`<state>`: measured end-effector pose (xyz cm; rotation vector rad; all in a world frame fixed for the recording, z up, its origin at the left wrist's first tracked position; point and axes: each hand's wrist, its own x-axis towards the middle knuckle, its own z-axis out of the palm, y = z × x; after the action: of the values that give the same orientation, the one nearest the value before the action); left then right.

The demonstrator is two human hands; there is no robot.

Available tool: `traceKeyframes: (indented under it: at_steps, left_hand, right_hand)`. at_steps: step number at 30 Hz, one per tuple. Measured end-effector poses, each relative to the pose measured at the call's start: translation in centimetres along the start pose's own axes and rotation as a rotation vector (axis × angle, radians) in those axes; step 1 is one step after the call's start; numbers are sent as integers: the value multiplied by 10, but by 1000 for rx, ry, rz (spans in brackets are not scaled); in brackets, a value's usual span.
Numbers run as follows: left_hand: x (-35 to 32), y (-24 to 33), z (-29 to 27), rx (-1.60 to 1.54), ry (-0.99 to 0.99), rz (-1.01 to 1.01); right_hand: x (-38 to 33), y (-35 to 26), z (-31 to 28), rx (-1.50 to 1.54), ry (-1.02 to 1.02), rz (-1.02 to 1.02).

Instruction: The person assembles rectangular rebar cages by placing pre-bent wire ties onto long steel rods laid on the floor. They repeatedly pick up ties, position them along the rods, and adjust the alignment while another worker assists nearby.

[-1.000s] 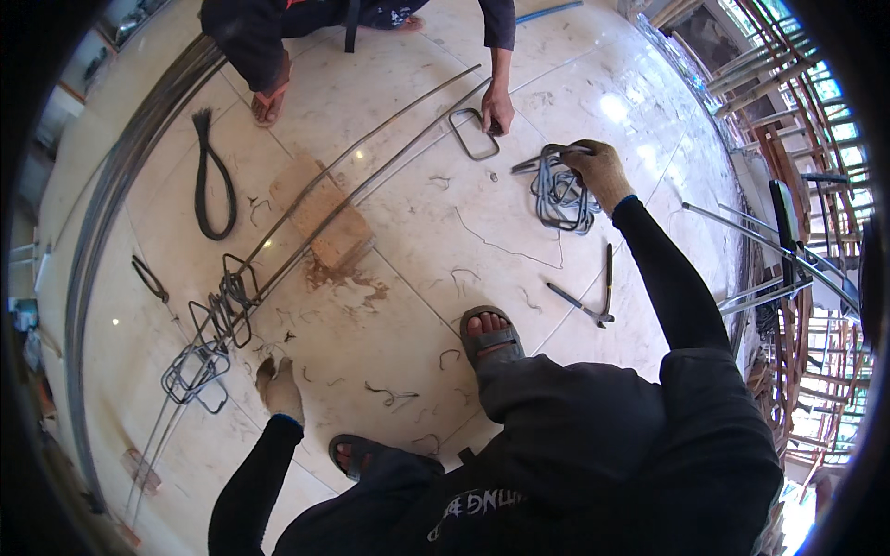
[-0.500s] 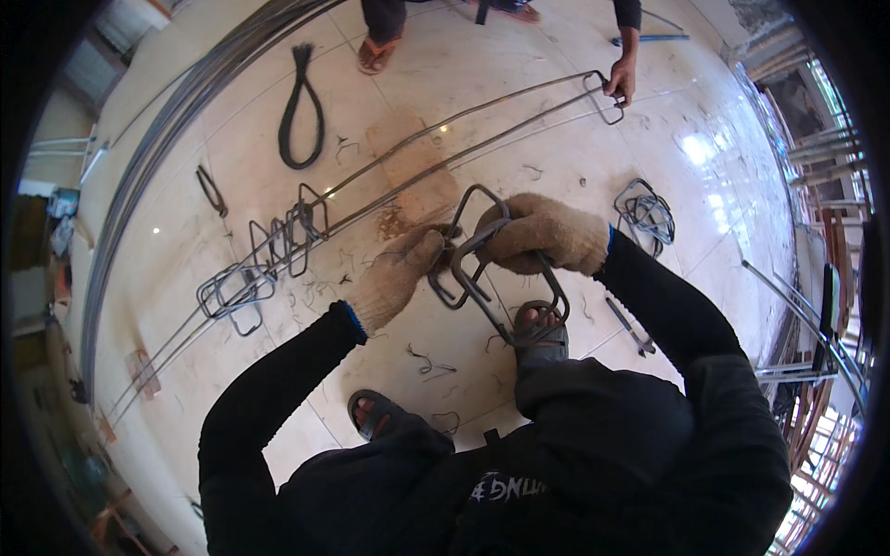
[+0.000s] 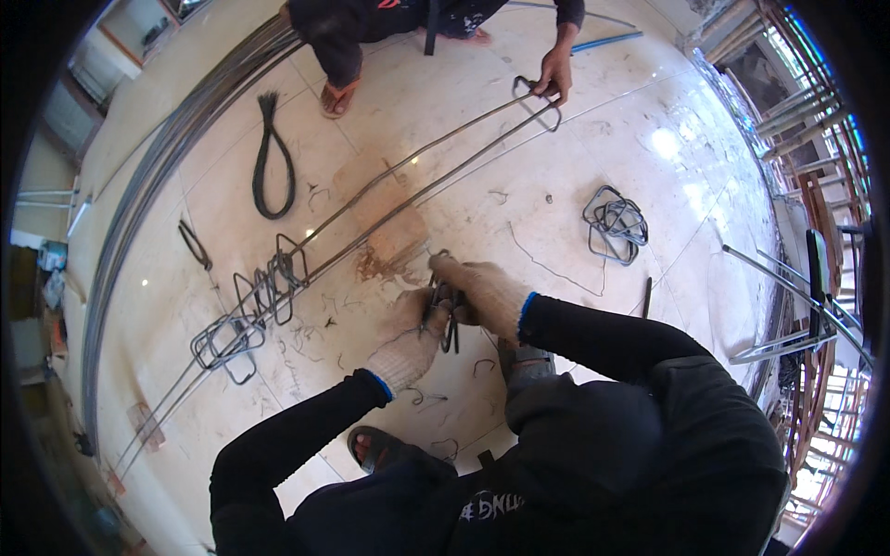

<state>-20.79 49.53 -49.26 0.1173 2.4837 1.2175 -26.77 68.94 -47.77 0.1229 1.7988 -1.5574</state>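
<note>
My left hand [image 3: 408, 341] and my right hand [image 3: 484, 293], both in beige knitted gloves with blue cuffs, are close together in front of my knees. Between them they grip several bent steel stirrups [image 3: 451, 335], bunched and seen nearly edge-on. Gloved fingers hide most of these rings. Beyond my hands, two long steel bars [image 3: 408, 200] run diagonally across the floor. Several rectangular stirrups [image 3: 287, 262] hang around the bars at the left. At the far right end, a co-worker's hand [image 3: 554, 76] holds the bars by another stirrup.
A looped bundle of thin black tie wire [image 3: 260, 181] and a smaller wire loop [image 3: 193, 243] lie to the left. A stirrup pile [image 3: 616, 225] rests on the right. Long rods [image 3: 139, 222] curve along the left, and wire scraps litter the tiles [image 3: 454, 408].
My hands have come closer together, and the stirrups have turned from facing me broadly to nearly edge-on. The whole view has shifted, showing more of the co-worker.
</note>
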Motion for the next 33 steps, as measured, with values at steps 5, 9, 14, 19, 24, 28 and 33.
traceKeyframes:
  at_steps: [5,9,14,19,24,28,33]
  left_hand:
    - [2,-4,9,-489,-212,-158]
    - [-2,-27,23,-717,-153,-137]
    - [6,-29,25,-922,-67,-319]
    - [6,-2,-3,-673,51,-270]
    - [17,29,-20,-365,-195,-329]
    - [30,31,-27,-358,-185,-254]
    - [36,14,-30,61,115,172]
  right_hand:
    - [8,8,-11,-658,-113,-572]
    - [-6,-24,-2,-600,-280,-466]
    - [-19,-37,26,-669,91,-166]
    - [-15,-7,20,-296,-190,-71]
    - [-9,30,20,-132,24,-129]
    - [-14,16,9,-21,-36,-111]
    - [-11,20,-15,309,15,-101]
